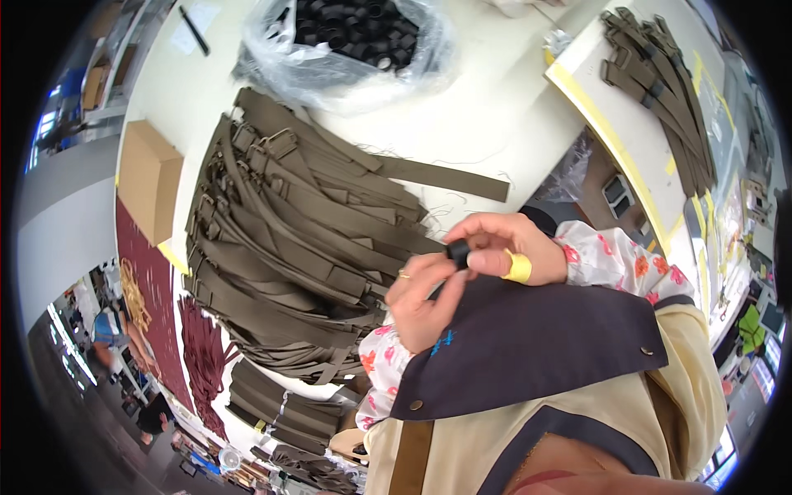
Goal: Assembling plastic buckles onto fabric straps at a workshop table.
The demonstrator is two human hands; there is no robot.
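Near the middle of the frame, you are pinching a small black plastic ring [459, 252] between the closed fingertips of your right hand [507, 247], while your left hand [425, 301], fingers curled, is touching it from just below-left.

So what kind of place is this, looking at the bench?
Likely a sewing or strap-assembly workshop: a big pile of olive webbing straps covers the white worktable, a clear bag of black plastic parts sits behind it.

Small black part [458, 252] half hidden between fingertips [478, 260].
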